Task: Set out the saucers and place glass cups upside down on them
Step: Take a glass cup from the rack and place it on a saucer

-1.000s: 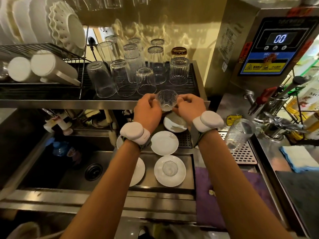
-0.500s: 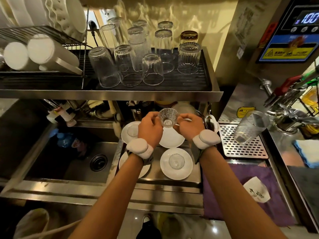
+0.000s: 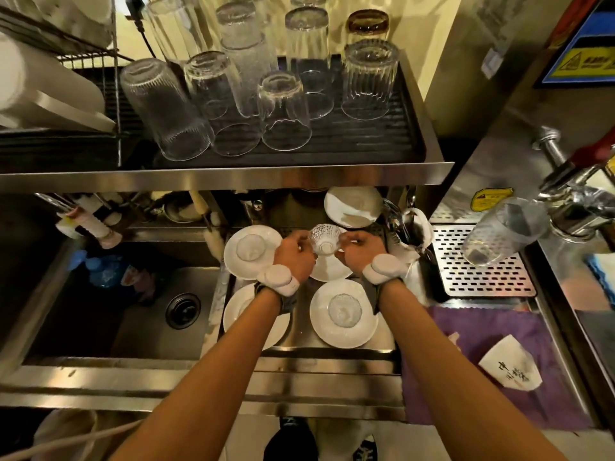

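Note:
A small ribbed glass cup (image 3: 324,242) is held between my left hand (image 3: 294,257) and my right hand (image 3: 361,252), just above a white saucer (image 3: 327,272) on the steel counter. Its wide rim tilts up and away from me. The far-left saucer (image 3: 233,252) carries an upside-down glass cup (image 3: 250,247). The near-right saucer (image 3: 344,334) also has an inverted cup (image 3: 344,310). My left forearm crosses the near-left saucer (image 3: 236,319). Another saucer (image 3: 352,206) lies farther back under the shelf.
A steel shelf (image 3: 233,176) with several upturned tall glasses overhangs the counter. The sink basin (image 3: 109,307) lies to the left. A perforated drip tray (image 3: 482,271), a plastic cup (image 3: 499,231) under the dispenser taps, and a purple cloth (image 3: 482,354) lie to the right.
Both hands have brought the small glass cup down from shelf height, below the shelf edge, to just above the middle saucer. The view has tilted downward.

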